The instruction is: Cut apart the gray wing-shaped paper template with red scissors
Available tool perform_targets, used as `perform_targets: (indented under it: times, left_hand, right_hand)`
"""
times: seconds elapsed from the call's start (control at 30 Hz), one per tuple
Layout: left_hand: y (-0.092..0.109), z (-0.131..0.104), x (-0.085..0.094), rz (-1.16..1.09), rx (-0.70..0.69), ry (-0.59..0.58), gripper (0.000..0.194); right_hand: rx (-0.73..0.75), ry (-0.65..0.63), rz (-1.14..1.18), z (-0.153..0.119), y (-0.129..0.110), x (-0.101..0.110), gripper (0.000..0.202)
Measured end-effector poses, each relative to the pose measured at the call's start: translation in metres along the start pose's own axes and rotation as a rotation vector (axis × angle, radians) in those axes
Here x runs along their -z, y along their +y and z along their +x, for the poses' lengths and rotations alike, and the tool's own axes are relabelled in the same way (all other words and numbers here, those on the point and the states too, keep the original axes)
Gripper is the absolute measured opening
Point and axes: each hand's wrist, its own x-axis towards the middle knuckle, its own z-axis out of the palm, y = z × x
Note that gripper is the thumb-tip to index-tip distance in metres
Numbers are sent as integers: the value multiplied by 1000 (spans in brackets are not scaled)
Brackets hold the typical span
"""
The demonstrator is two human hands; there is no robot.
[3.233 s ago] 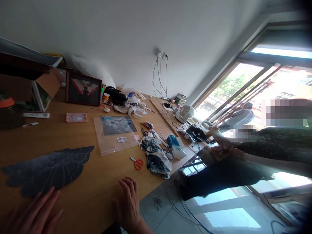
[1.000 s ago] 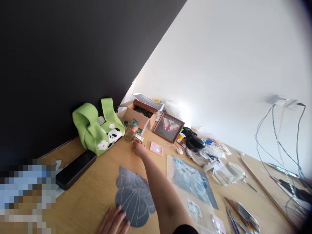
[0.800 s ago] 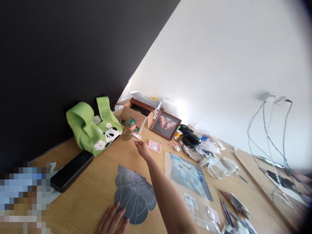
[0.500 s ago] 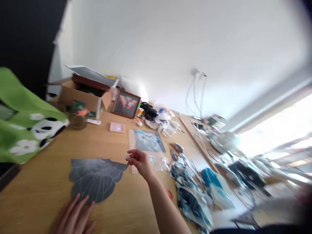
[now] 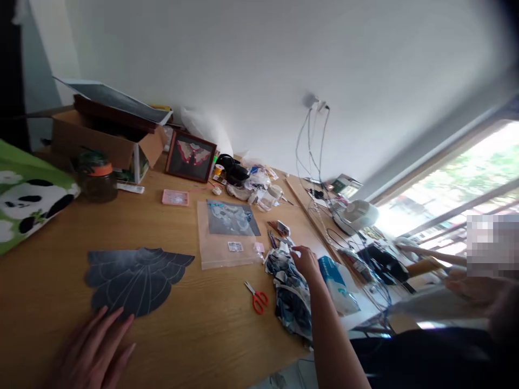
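Observation:
A dark grey, wing-shaped piece of fabric (image 5: 133, 278) with pale curved lines lies flat on the wooden table. My left hand (image 5: 95, 346) rests at its lower left edge, fingers stretched out and fingertips touching it. Off to the right, my right hand (image 5: 305, 260) is over the top of a crumpled blue-and-white cloth (image 5: 292, 302). Its fingers are pinched together around a small white piece (image 5: 297, 253), too small to name. Red-handled scissors (image 5: 257, 299) lie between the grey piece and the cloth.
A clear plastic bag (image 5: 211, 258) with a grey patterned sheet lies mid-table. Behind are a pink tray (image 5: 175, 198), a framed butterfly-like piece (image 5: 191, 156), a jar (image 5: 97, 181) and a cardboard box (image 5: 117, 148). A tissue pack (image 5: 338, 286) and cables sit right; another person's arm (image 5: 438, 254) shows there.
My right hand has moved right, from beside the grey piece's right tip to the crumpled cloth. My left hand stays at the grey piece. The view has turned right, and another person has come into view.

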Motion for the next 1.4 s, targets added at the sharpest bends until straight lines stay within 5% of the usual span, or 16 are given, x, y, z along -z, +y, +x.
perform_targets:
  times: [0.17,0.3,0.43,0.67,0.9,1.07,1.2,1.4]
  left_hand:
    - [23,11,20,117,29,-52,38]
    - [31,13,31,193,66,-144,40]
    - [37,11,40,249,79,-195,40]
    - [46,6,56,288,60,-205,36]
    - [47,3,62,276,70,-237,38]
    - [45,4,60,266,89,-268,41]
    - [44,4,60,255,108,-275,37]
    - [43,3,59,252,72,-281,39]
  right_hand:
    - [217,-106,4,-40,-34,-47,25]
    - [607,-301,166,-115,-89,-96,26]
    - [844,-481,196,-177,-138,-136,32]
    - [938,-531,-69,-190,-167,-177,41]
    - [946,-536,-114,-187,-164,-183,38]
    - [1051,-513,25,-202,-168,-169,48]
    - [1142,-611,63,-217,-169,-155,57]
    - [925,-515,199,-205,-147,-139,59]
